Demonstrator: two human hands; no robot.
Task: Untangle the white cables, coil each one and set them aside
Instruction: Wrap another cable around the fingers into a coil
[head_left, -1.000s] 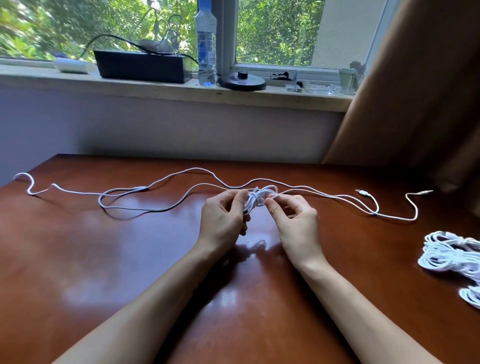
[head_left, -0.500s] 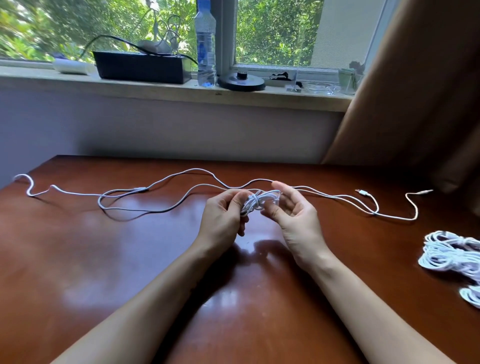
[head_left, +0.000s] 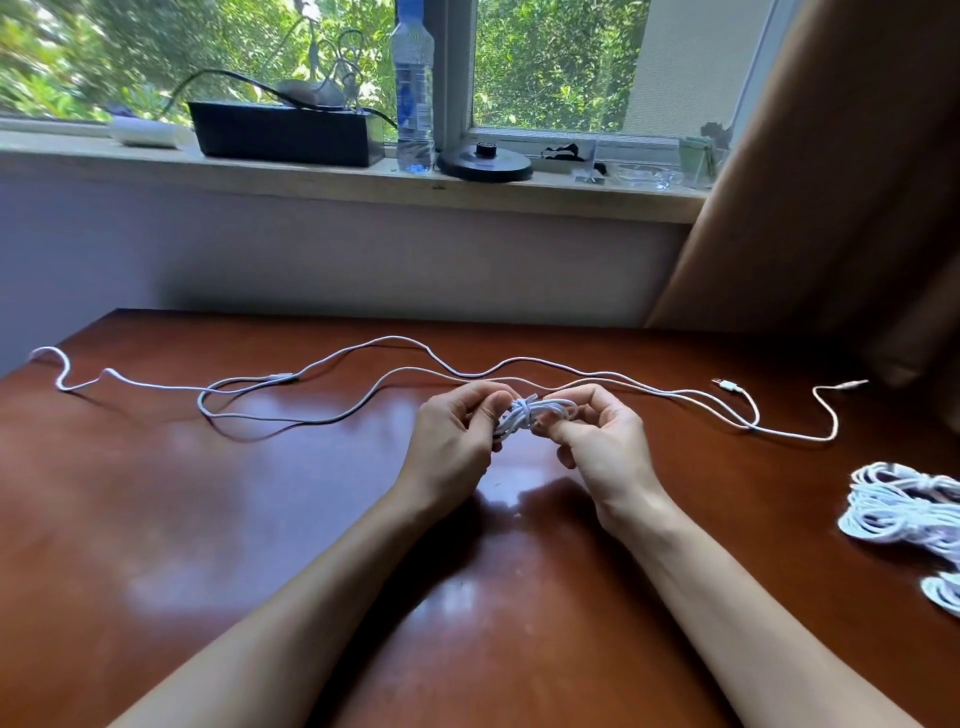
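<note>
I am working at the centre of the frame, above the brown table (head_left: 156, 519). From the left edge, the loose white cable (head_left: 249, 385) is running across the far part of the table in slack strands that are passing just behind my hands. My left hand (head_left: 452, 436) is pinching the left end of the small cable bundle (head_left: 535, 413), fingers and thumb curled on it; my right hand (head_left: 602, 447) is pinching the right end, fingers curled around the loops. The bundle is hanging between the two hands, just off the table. In my judgement the step in hand is securing this coil: I am advising a firm left-hand hold while the right hand is wrapping or tucking the tail, without pulling so hard that the loops are collapsing. Whether the bundle is joined to the loose strands, I cannot tell. At the right edge, the finished coils (head_left: 904, 504) are lying set aside. On the sill at upper centre, the water bottle (head_left: 414, 104) is carrying a blue label; its writing is too small to read.
</note>
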